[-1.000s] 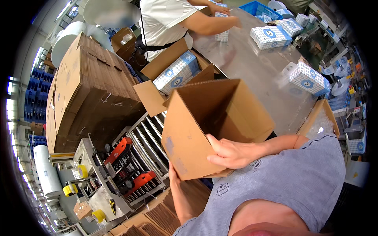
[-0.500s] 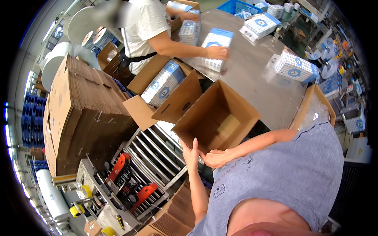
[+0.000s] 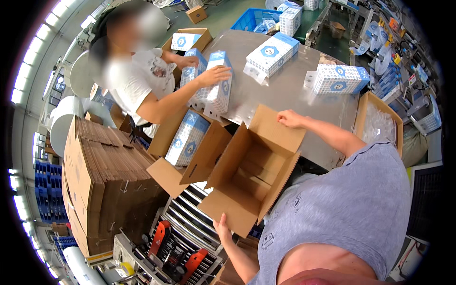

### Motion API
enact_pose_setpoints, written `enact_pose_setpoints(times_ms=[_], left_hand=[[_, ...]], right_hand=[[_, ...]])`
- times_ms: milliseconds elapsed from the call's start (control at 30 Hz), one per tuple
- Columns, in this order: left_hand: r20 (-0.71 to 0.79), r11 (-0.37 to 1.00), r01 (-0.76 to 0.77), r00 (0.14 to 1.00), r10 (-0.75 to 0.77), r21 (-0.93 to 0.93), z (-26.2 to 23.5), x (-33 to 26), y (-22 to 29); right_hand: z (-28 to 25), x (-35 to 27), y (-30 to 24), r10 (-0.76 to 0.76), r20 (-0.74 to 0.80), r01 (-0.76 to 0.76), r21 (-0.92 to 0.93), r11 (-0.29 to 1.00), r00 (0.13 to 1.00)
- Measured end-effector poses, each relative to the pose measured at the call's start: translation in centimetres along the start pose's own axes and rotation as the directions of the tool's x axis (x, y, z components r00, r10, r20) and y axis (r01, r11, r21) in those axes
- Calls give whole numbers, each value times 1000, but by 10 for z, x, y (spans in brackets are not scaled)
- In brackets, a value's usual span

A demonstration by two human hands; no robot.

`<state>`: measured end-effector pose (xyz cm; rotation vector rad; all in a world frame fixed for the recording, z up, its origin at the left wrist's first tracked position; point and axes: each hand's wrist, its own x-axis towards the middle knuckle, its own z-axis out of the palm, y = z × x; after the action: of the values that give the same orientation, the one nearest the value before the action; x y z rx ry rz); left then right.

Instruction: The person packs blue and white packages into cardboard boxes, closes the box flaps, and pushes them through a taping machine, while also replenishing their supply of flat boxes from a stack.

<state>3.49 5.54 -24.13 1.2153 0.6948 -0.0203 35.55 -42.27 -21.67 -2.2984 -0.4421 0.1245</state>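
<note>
Stack of flattened cartons far left, then the roller conveyor with a red-armed machine on it. Filled carton next, flaps up, patterned pack inside. Co-worker's hands are on two upright packs at the worktop's left edge. Left hand grips the lower edge of the open carton's near-left flap, thumb at the edge, other fingers mostly hidden. Open carton sits off the near edge of the worktop, right beside the filled one, tilted, mouth up, nothing in it that I can see. Right hand has fingers curled closed over the top of its far flap; can't see whether the thumb pinches behind. Best handling, I'd say: spread both flaps evenly, fold fully back at the crease, keep walls square, don't twist the body. Watch the left wall: it crowds the filled carton's flap, could snag. Another pack lies by the worktop's right edge.
</note>
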Motion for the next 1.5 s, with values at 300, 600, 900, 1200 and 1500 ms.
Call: enact_pose_setpoints(times_ms=[300, 600, 900, 1200, 1500], left_hand=[[-175, 707, -240, 871, 460, 665, 99, -21, 93], [493, 666, -589, 791, 361, 458, 409, 155, 209], [421, 346, -357, 898, -127, 867, 569, 299, 42], [571, 867, 252, 669, -477, 430, 554, 303, 154], [326, 148, -328, 945, 42, 933, 572, 233, 163]], right_hand=[[-84, 135, 92, 70, -298, -56, 57, 997, 952], [-77, 193, 110, -21, -179, -69, -482, 873, 984], [-23, 50, 136, 522, -472, -340, 418, 842, 711], [-111, 89, 36, 31, -411, 107, 309, 945, 911], [-238, 342, 133, -50, -142, -100, -869, 485, 989]])
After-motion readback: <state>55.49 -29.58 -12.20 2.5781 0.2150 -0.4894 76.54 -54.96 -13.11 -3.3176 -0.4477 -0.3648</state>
